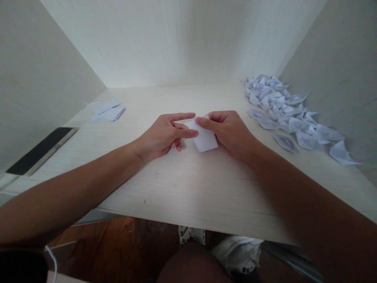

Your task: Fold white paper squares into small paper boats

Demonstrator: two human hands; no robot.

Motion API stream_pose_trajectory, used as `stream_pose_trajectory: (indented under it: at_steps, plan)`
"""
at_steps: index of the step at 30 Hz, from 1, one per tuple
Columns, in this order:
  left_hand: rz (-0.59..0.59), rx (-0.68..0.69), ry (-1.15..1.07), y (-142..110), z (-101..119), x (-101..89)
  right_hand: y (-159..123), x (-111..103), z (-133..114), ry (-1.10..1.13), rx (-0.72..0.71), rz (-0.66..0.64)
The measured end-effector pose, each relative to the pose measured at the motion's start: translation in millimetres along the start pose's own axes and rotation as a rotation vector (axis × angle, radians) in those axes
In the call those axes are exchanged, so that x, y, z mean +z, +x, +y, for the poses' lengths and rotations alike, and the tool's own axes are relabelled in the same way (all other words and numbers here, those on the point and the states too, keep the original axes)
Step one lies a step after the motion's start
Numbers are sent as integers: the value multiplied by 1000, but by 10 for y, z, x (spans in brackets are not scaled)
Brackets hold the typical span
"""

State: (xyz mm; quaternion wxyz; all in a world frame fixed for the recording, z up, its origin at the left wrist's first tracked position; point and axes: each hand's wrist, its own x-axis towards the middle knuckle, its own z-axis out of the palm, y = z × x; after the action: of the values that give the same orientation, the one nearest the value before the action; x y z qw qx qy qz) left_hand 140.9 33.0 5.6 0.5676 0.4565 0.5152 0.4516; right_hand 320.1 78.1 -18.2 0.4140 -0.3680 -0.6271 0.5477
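Note:
A small piece of white paper (206, 140), apparently folded, is held up over the middle of the table. My left hand (171, 135) pinches its left edge between thumb and fingers, with the index finger stretched out above it. On the other side, my right hand (226, 129) grips the upper right part, thumb on the near face and fingers behind. The paper's far side is hidden from me.
Many folded white paper shapes (277, 102) are heaped along the right wall. Flat white paper sheets (108, 112) lie at the left. A dark flat device (41, 151) rests by the left wall. The pale table's front edge (176, 226) runs below my arms.

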Motion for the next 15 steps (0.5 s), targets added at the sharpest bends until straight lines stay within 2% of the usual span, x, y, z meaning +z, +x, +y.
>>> stream_pose_trajectory:
  at_steps: [2,7,12,15]
  plan:
    - [-12,-5,-8,2,-5,-6,4,-14,-6,-28,29,-12]
    - [-35,7,-26,31,-36,-17,33,9,-26,16,97,60]
    - [-20,34,-6,42,-76,4,40,14,-22,41,93,92]
    - [-6,72,-3,35,-95,25,37,-23,-7,-29,81,85]
